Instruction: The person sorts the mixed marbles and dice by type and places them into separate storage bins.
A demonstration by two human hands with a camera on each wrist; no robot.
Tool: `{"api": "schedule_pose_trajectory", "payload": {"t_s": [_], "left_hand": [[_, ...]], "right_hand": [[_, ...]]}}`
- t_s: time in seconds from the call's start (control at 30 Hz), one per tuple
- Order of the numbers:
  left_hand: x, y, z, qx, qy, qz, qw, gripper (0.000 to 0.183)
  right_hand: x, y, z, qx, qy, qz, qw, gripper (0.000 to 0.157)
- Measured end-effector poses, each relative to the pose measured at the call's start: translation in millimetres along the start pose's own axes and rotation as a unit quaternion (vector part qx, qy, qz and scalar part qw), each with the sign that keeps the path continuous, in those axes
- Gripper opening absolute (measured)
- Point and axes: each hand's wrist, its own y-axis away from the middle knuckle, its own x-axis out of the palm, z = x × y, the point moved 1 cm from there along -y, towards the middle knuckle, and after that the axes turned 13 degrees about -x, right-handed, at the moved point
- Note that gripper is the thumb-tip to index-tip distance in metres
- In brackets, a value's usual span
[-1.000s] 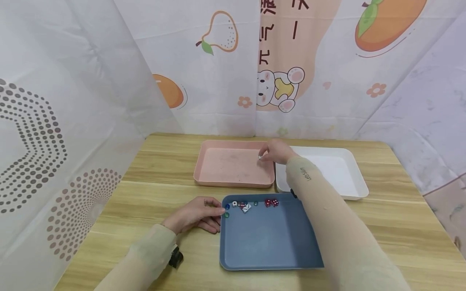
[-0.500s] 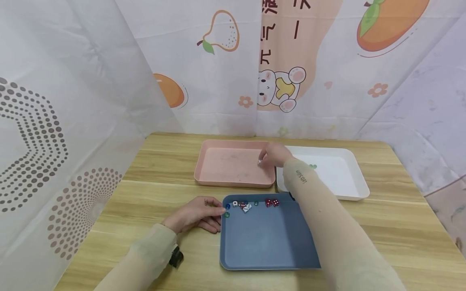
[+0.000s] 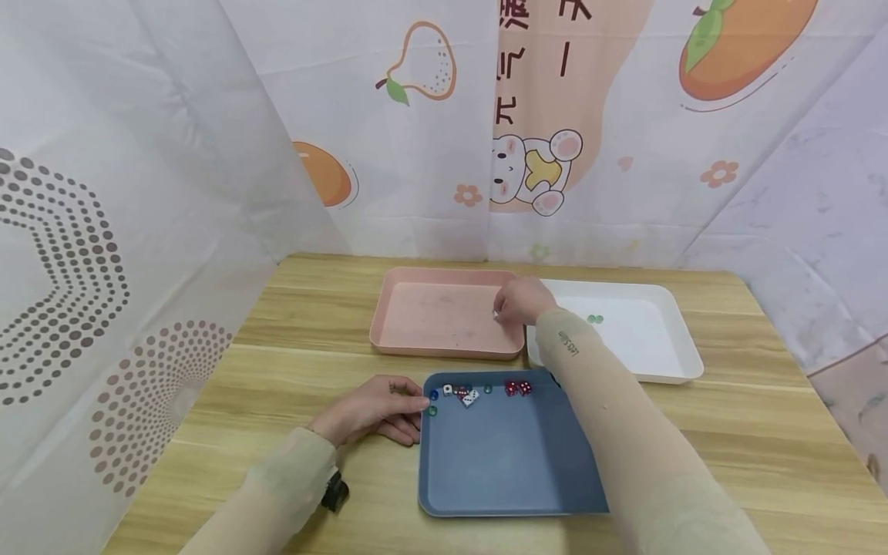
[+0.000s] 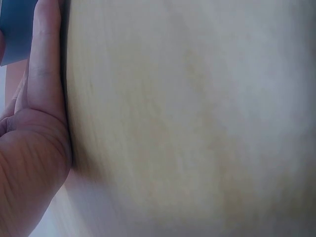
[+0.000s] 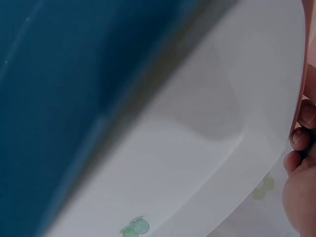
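My right hand (image 3: 520,299) is over the right end of the pink tray (image 3: 444,351), pinching a small white die (image 3: 496,314) whose face is mostly hidden by the fingers. At the left rim of the blue tray (image 3: 513,493), my left hand (image 3: 371,408) holds the edge, thumb on top and fingers along the outer side. Along the blue tray's far side lie white dice (image 3: 470,397), red dice (image 3: 518,388), a blue glass bead (image 3: 434,395) and green glass beads (image 3: 432,411). In the left wrist view, the left hand (image 4: 42,94) rests low on the wooden table.
A white tray (image 3: 666,362) stands right of the pink one, with two green glass beads (image 3: 595,318) in it. All three trays sit close together on the wooden table (image 3: 312,308). A printed curtain (image 3: 416,223) hangs behind.
My right hand has lowered slightly toward the near side of the pink tray with the die, its fingers curling more. The green beads in the white tray have come into view. My left hand stays still.
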Motion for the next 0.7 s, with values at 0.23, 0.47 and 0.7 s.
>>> {"api": "schedule_pose_trajectory", "payload": {"t_s": [0.23,0.47,0.7], "left_hand": [[0.7,1.2,0.3,0.001,-0.002,-0.001,1.0,0.044],[1.1,1.5,0.4,0.002,-0.004,-0.002,1.0,0.045],[1.9,2.4,-0.6,0.003,-0.008,-0.003,1.0,0.047]], "right_hand": [[-0.4,3.0,1.4,-0.004,0.0,-0.001,1.0,0.014],[-4.7,8.3,-0.5,-0.014,-0.013,0.005,1.0,0.023],[-15.7,22.7,-5.4,-0.029,-0.052,-0.013,0.998,0.034]]}}
